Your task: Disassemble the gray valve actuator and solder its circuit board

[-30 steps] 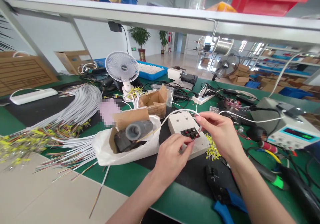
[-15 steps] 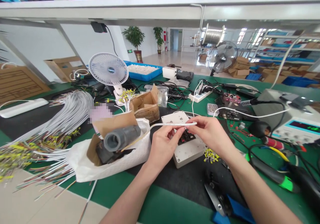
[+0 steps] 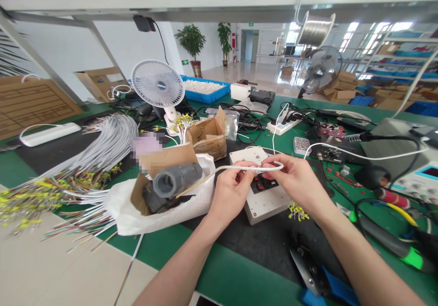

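Both of my hands pinch one thin white cable (image 3: 270,168) above a white test box (image 3: 263,201) with black and red switches. My left hand (image 3: 231,192) grips the cable where it runs off left over a white bag. My right hand (image 3: 296,180) holds the bent end, which curls into a small loop. A little cluster of yellow-tipped parts (image 3: 297,211) lies just beside the box, under my right wrist.
A white bag (image 3: 160,210) with cardboard and grey pipe pieces (image 3: 176,179) sits left of the box. A large bundle of white wires (image 3: 102,153) fans across the left. A small white fan (image 3: 158,85), open cardboard box (image 3: 208,137), power supply (image 3: 415,180) and blue-handled pliers (image 3: 320,283) surround the hands.
My hands lifted off the test box with the cable and drew together. The cable end now bends into a loop at my right fingers. The camera view tilted down a little.
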`<state>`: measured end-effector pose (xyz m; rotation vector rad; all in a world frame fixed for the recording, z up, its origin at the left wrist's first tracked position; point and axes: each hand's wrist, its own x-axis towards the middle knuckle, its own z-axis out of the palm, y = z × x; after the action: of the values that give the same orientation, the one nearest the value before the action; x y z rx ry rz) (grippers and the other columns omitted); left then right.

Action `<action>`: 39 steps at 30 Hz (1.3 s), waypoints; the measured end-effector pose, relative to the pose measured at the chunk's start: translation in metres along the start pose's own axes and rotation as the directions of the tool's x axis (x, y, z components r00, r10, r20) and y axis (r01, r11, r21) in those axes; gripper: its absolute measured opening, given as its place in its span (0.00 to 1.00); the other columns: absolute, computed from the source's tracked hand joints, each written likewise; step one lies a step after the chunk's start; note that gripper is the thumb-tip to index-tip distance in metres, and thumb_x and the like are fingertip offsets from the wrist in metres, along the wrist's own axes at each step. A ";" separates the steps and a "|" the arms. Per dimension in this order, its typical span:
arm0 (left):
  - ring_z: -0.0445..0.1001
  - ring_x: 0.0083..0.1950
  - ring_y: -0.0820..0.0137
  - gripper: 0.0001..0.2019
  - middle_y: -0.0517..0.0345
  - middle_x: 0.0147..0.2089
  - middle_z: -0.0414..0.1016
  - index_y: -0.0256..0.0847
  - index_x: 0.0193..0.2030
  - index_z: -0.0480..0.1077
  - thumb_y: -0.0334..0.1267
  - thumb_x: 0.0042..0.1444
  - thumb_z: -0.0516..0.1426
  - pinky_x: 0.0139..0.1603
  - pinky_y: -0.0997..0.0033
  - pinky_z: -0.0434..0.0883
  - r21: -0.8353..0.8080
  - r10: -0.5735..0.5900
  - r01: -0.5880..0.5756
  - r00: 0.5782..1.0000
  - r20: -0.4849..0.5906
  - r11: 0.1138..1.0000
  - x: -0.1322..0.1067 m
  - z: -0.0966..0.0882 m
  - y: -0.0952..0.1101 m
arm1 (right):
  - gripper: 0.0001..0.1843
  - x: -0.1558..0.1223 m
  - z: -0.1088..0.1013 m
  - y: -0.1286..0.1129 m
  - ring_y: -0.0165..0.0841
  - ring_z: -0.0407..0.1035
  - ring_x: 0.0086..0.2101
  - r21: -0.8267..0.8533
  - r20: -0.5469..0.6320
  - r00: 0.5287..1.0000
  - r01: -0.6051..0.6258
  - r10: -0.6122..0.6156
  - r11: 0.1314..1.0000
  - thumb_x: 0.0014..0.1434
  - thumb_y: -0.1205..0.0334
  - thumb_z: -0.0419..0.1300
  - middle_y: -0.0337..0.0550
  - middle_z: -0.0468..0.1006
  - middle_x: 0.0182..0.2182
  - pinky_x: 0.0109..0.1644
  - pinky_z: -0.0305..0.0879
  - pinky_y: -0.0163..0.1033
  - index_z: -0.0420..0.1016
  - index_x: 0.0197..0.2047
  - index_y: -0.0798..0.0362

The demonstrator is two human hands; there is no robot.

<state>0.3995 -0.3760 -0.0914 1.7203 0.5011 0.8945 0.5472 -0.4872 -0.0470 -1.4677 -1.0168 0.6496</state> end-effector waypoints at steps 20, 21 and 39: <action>0.71 0.33 0.76 0.13 0.60 0.39 0.77 0.41 0.50 0.74 0.38 0.60 0.65 0.32 0.77 0.67 -0.139 -0.073 0.080 0.996 0.055 0.987 -0.001 0.004 0.015 | 0.14 -0.001 0.007 -0.002 0.29 0.70 0.28 0.096 -0.080 0.996 -0.031 0.039 0.995 0.60 0.56 0.71 0.41 0.79 0.32 0.32 0.67 0.33 0.78 0.43 0.57; 0.71 0.33 0.76 0.13 0.60 0.40 0.78 0.42 0.51 0.73 0.39 0.61 0.64 0.33 0.77 0.68 -0.121 -0.071 0.078 0.996 0.060 0.990 -0.002 0.005 0.015 | 0.14 -0.001 0.007 0.000 0.30 0.70 0.28 0.079 -0.094 0.995 -0.022 0.030 0.997 0.60 0.56 0.70 0.41 0.79 0.32 0.32 0.67 0.33 0.79 0.43 0.57; 0.74 0.47 0.62 0.03 0.54 0.44 0.78 0.43 0.45 0.74 0.33 0.67 0.59 0.52 0.59 0.70 0.557 0.421 -0.335 0.906 -0.029 0.759 -0.017 0.001 -0.001 | 0.09 0.005 -0.004 0.017 0.35 0.73 0.34 -0.293 -0.194 0.969 0.090 -0.151 0.952 0.65 0.54 0.65 0.40 0.82 0.36 0.37 0.66 0.38 0.81 0.43 0.50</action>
<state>0.3896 -0.3890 -0.0976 2.3438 0.5501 1.2710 0.5570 -0.4837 -0.0621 -1.6673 -1.0507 0.2557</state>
